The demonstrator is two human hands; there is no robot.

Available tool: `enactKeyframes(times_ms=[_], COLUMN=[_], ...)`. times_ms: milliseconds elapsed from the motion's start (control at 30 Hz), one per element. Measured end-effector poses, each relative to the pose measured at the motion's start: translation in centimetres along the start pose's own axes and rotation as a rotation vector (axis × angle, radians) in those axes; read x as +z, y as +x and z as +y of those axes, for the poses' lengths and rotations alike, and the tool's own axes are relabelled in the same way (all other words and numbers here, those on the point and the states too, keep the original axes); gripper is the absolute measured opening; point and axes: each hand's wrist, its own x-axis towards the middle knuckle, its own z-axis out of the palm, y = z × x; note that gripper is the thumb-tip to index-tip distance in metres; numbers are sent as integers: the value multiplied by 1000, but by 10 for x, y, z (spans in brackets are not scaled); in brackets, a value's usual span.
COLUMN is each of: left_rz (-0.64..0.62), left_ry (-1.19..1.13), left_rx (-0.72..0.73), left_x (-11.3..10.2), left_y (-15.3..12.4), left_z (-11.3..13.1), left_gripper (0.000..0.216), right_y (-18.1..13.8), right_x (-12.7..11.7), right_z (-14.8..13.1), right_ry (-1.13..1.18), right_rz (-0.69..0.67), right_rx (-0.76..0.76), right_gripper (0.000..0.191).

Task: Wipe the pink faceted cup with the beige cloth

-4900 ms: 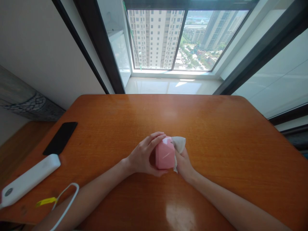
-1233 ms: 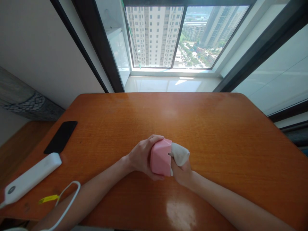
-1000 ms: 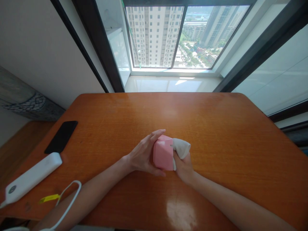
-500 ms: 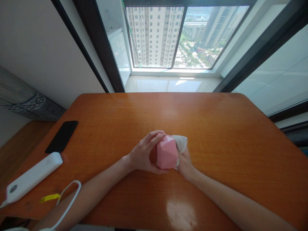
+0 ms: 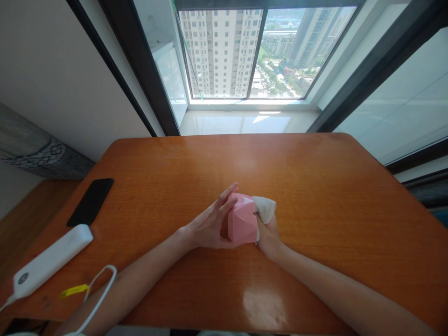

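Observation:
Above the middle of the wooden table (image 5: 168, 186) a pink faceted object (image 5: 242, 220), like a small geometric pot, is held between my hands. My left hand (image 5: 212, 224) grips it from the left, fingers over its top and thumb under its lower edge. A white cloth or tissue (image 5: 265, 208) is bunched against the object's right side. My right hand (image 5: 269, 237) is closed on that cloth and presses it to the object. Most of the right fingers are hidden behind the object and the cloth.
At the left lie a black phone (image 5: 91, 201) and a white power strip (image 5: 52, 261) with its cord. A white cable (image 5: 105, 289) with a yellow tag (image 5: 75, 290) runs by my left forearm. Beyond the table's far edge is a window (image 5: 241, 56).
My left index finger has lifted and straightened off the object's top. My right thumb now shows at the object's right side. The view has shifted slightly.

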Motion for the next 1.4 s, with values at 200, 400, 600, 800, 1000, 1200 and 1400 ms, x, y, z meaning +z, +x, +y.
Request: enactKeyframes(times_ms=[200, 400, 600, 800, 1000, 1200, 1400], left_rz=[75, -8, -54, 34, 66, 81, -119], left_ry=[-26, -384, -260, 110, 167, -112, -440], left_rx=[-33, -165, -98, 50, 50, -59, -276], left_x=[-2, -4, -4, 4, 1, 0, -6], left_y=[0, -2, -1, 0, -1, -1, -2], left_z=[8, 6, 1, 4, 7, 6, 2], left_gripper=[147, 147, 171, 163, 136, 146, 150], right_y=[0, -12, -7, 4, 5, -1, -4], right_x=[0, -11, -2, 10, 14, 1, -4], right_z=[-7, 6, -2, -17, -16, -9, -3], right_ry=[-111, -349, -137, 153, 199, -154, -269], right_rz=[-146, -344, -112, -97, -151, -233, -251], right_rx=[-117, -411, -253, 193, 265, -180, -283], right_gripper=[39, 18, 29, 51, 55, 33, 18])
